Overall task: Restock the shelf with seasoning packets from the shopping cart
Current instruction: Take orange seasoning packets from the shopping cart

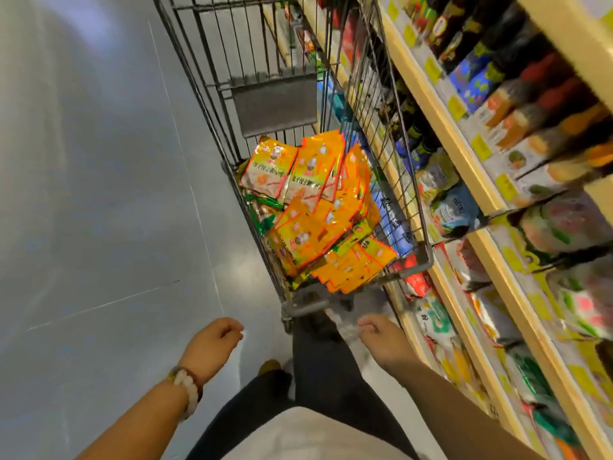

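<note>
A wire shopping cart (252, 94) was seen standing on the grey floor (99, 194), just beside a long shelf (441, 127) that ran along the right of the view. In the near end of the cart a loose heap of seasoning packets (318, 207) was piled, most of them orange and yellow with white panels and printed characters; a few green-edged packets were partly buried under the heap at its left side. A grey flap (275, 104) was hung across the cart above the heap.

The shelf boards were edged in pale wood and fitted with yellow price tags (481, 147). Dark bottles (517, 61) were ranged on the upper level, and bagged goods (564, 227) were packed on the levels below; much of this was blurred.

Both hands were held low, in front of the body and short of the cart's near end, touching neither the cart nor any packet. The left hand (212, 343) was seen from the back, its fingers curled loosely inward and holding nothing; a beaded bracelet (187, 390) was worn on that wrist. The right hand (381, 336) was likewise empty, its fingers bent in a loose curl, close to the lower shelf edge. Dark trousers (325, 366) and a shoe (268, 366) were visible between the arms.
</note>
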